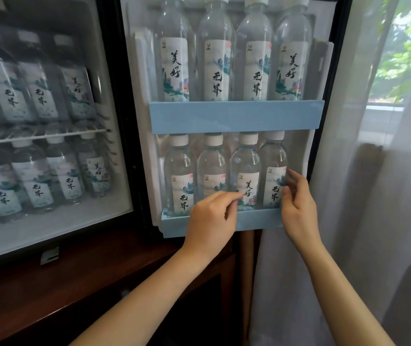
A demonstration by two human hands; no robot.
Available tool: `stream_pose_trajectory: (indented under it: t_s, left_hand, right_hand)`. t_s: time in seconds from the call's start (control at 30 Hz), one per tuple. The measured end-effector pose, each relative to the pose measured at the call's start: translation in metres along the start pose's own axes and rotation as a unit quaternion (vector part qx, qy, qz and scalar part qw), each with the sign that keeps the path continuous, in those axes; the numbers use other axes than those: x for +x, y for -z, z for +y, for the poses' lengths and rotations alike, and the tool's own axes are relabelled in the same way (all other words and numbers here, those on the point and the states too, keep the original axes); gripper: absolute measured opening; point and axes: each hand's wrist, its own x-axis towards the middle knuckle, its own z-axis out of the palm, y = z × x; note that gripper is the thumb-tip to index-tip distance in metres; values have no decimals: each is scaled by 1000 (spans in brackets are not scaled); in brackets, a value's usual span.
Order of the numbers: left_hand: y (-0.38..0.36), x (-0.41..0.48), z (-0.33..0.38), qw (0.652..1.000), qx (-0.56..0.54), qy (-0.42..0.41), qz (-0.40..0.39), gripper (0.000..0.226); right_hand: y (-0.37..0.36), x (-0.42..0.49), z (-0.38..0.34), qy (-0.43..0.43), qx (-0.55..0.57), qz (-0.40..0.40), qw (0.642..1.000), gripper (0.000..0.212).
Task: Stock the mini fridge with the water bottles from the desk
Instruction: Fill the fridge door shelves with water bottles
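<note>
The fridge (49, 236) is seen open, with its door (142, 126) swung out to the right of the compartment. Inside the compartment, bottles are stood in two levels, parted by a wire shelf (37, 136); labels and white caps can be made out through the dim light. On the door, two pale blue racks are fitted. In the upper rack (235, 117) four bottles (215, 58) are held upright side by side, their labels turned outward. In the lower rack (256, 221) four more are stood upright in a row, touching or nearly touching. The third bottle (245, 163) from the left is met by the left hand (210, 217), whose fingers are curled, with the tips of forefinger and thumb brought close together at the label; whether the bottle is actually pinched cannot be told. The fourth bottle (273, 156), at the right end of the row, is gripped by the right hand (298, 206): the thumb is laid on the front of the label and the fingers are wrapped round its right side. Both forearms are reached up from the bottom of the view. The fridge is set on a dark wooden cabinet (74, 283). To the right of the door a sheer curtain (364, 221) is hung, and green leaves are seen through the window (404, 58) behind it.
</note>
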Motion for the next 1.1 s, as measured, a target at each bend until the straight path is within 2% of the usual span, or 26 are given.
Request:
stream_pose_trajectory:
  t_s: [0.1,0.23,0.3,0.4,0.53,0.73,0.83,0.9,1.03,1.1]
  left_hand:
    - [10,-5,-7,1000,-6,9,1,19]
    - [19,-8,-11,999,-23,32,-3,19]
    - [21,-10,-11,999,-29,42,-5,19]
    - [22,-9,-8,998,-41,46,-9,20]
    - [18,-8,-1,997,-58,47,-16,21]
    - [18,-8,2,997,-61,40,-27,20]
    - [21,-6,0,998,-50,43,-24,20]
    - [22,-4,-3,998,-40,47,-20,20]
    - [27,-5,-9,998,-30,52,-21,17]
    - [34,-6,-11,998,-28,58,-22,17]
  right_hand:
    - [-3,3,-3,-23,-13,-3,1000,41]
    - [-3,13,-9,-55,-93,-100,989,67]
    - [-2,17,-9,-69,-95,-127,985,72]
    - [1,17,-8,-76,-71,-146,984,73]
    - [5,12,-7,-42,-27,-160,986,77]
    - [9,6,-5,-23,-30,-157,987,84]
    - [12,3,-9,-32,-37,-137,989,94]
    - [11,0,-11,-20,-29,-83,996,93]
    - [-2,-14,-18,53,-30,96,994,56]
    - [-17,-22,-24,134,-51,116,983,39]
